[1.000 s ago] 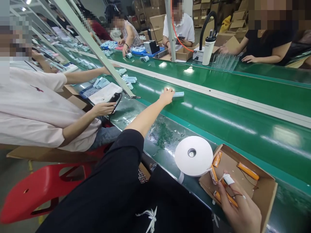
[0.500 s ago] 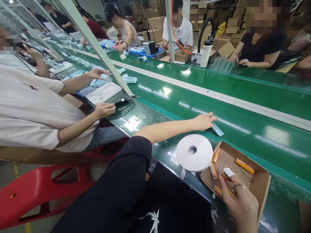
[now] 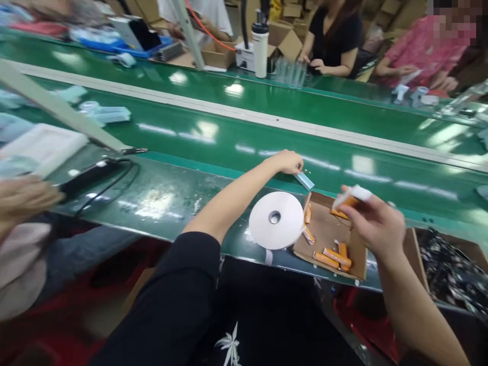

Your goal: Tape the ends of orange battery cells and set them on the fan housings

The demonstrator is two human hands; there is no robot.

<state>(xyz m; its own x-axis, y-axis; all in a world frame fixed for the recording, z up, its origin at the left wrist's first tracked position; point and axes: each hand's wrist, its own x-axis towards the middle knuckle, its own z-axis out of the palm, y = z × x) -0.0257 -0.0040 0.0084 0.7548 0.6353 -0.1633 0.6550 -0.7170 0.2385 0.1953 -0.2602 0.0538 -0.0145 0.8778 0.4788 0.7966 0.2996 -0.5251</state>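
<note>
Near the middle of the frame, our left hand [image 3: 288,161] curls its fingers on the upper end of a pale-blue elongated plastic piece [image 3: 305,181], over the glossy green belt [image 3: 247,133]. From those fingers, the piece's long axis slants toward lower right, pointing to the shallow brown cardboard box [image 3: 326,231]. Right of centre, above that box, our right hand [image 3: 381,223] pinches an orange wrapped cylinder [image 3: 349,202] between thumb and fingers, farther from the blue piece than our left.
</note>
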